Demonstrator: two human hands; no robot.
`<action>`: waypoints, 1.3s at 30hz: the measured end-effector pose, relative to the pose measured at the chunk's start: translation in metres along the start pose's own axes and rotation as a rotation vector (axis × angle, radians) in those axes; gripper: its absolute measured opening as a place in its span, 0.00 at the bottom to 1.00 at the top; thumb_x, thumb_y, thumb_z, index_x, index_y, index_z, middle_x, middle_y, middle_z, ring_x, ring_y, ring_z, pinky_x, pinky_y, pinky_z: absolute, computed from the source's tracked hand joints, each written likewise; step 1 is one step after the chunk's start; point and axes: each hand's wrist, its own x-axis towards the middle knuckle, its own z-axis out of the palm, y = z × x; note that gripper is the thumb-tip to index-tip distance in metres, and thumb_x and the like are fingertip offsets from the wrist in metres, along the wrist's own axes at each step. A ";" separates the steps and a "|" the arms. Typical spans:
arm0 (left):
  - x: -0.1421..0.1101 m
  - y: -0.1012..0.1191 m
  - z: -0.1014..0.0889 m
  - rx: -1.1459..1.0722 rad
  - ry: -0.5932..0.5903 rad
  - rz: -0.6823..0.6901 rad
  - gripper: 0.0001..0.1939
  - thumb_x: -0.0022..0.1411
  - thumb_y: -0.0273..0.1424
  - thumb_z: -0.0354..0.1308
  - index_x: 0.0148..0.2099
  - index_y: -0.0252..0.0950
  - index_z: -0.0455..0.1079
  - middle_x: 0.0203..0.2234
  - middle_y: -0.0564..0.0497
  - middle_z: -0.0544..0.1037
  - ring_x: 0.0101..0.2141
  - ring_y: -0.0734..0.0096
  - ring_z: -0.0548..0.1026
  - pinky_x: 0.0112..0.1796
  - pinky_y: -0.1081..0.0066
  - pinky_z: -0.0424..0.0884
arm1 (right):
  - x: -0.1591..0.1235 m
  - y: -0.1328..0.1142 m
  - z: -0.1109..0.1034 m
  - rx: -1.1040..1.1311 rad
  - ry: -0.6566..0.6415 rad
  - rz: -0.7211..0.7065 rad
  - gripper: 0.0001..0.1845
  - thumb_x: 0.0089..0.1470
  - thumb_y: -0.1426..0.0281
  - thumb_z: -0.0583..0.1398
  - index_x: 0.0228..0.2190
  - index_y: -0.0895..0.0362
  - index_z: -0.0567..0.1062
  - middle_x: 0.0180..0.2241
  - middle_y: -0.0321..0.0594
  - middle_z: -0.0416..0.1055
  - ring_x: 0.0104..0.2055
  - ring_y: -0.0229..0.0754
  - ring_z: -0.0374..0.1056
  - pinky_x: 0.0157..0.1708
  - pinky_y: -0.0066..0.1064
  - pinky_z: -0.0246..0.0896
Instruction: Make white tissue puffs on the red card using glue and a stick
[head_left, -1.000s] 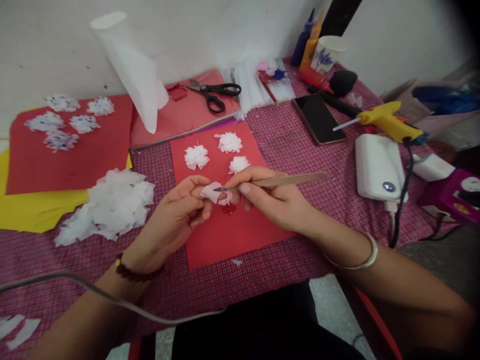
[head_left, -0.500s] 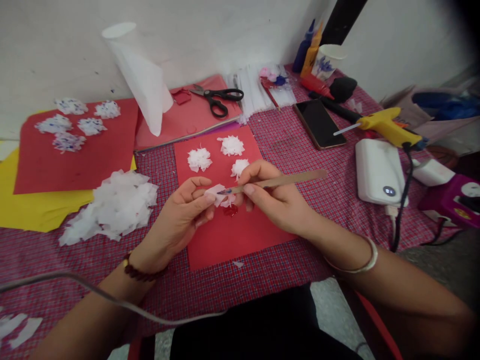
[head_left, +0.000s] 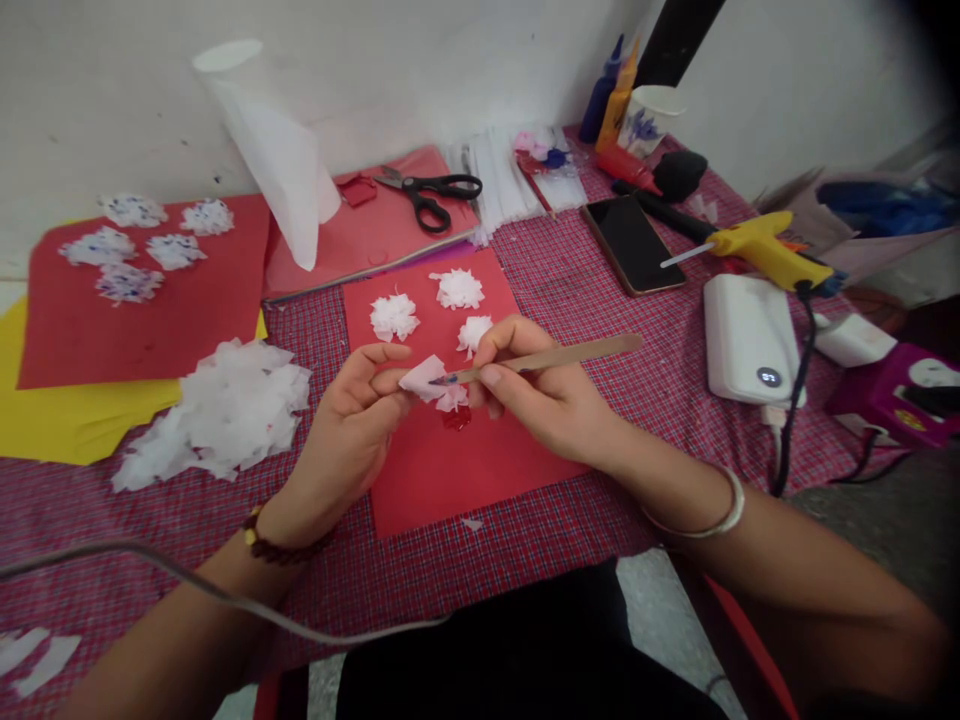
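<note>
My left hand (head_left: pixel 360 415) pinches the edge of a small white tissue paper piece (head_left: pixel 421 377) between thumb and fingers. A flat wooden stick (head_left: pixel 577 354) with a blue-stained tip is gripped in my right hand (head_left: pixel 540 390), and its tip rests against the paper piece. Both hands are over a red paper sheet (head_left: pixel 450 480). Just below the tip, a small white tissue cluster (head_left: pixel 453 398) sits beside a wet, glossy red patch (head_left: pixel 456 419). Farther up the sheet are white tissue puffs (head_left: pixel 394 317), one partly behind my right hand.
Left of the sheet lies a heap of tissue pieces (head_left: pixel 232 410). Blue-flecked puffs (head_left: pixel 129 283) rest on another red sheet (head_left: pixel 67 340). Behind are scissors (head_left: pixel 435 198) and a white paper roll (head_left: pixel 270 150). To the right are a phone (head_left: pixel 634 245), glue gun (head_left: pixel 765 250) and power bank (head_left: pixel 750 340).
My left thumb and fingers have drawn back a little to the left, so more of the tissue piece shows at the stick's tip. The whole view has shifted slightly.
</note>
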 end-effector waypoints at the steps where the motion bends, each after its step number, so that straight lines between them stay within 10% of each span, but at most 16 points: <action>1: 0.000 0.000 0.000 -0.008 -0.004 -0.003 0.15 0.57 0.21 0.64 0.46 0.38 0.69 0.30 0.55 0.82 0.31 0.76 0.79 0.36 0.77 0.73 | 0.000 0.000 0.000 -0.001 0.000 -0.002 0.04 0.66 0.71 0.56 0.37 0.56 0.64 0.28 0.32 0.69 0.27 0.30 0.67 0.26 0.24 0.61; 23: 0.005 -0.004 0.002 -0.314 0.158 -0.226 0.12 0.51 0.26 0.73 0.32 0.37 0.71 0.25 0.58 0.79 0.27 0.79 0.79 0.38 0.78 0.79 | -0.002 0.001 0.004 -0.041 -0.009 -0.005 0.03 0.66 0.70 0.56 0.38 0.56 0.65 0.30 0.33 0.69 0.28 0.31 0.67 0.26 0.24 0.62; 32: 0.005 0.002 -0.001 -0.491 0.145 -0.253 0.07 0.55 0.28 0.62 0.26 0.37 0.71 0.26 0.53 0.81 0.33 0.68 0.82 0.42 0.65 0.82 | -0.003 0.004 0.004 -0.077 0.016 0.007 0.03 0.67 0.69 0.56 0.39 0.55 0.65 0.30 0.33 0.70 0.27 0.30 0.67 0.26 0.24 0.61; 39: 0.004 -0.004 0.000 -0.308 0.074 -0.157 0.09 0.49 0.22 0.70 0.31 0.37 0.74 0.27 0.55 0.81 0.29 0.77 0.80 0.39 0.77 0.79 | -0.004 0.005 0.005 -0.045 0.022 0.030 0.04 0.67 0.68 0.56 0.39 0.55 0.65 0.30 0.34 0.72 0.27 0.31 0.68 0.26 0.25 0.63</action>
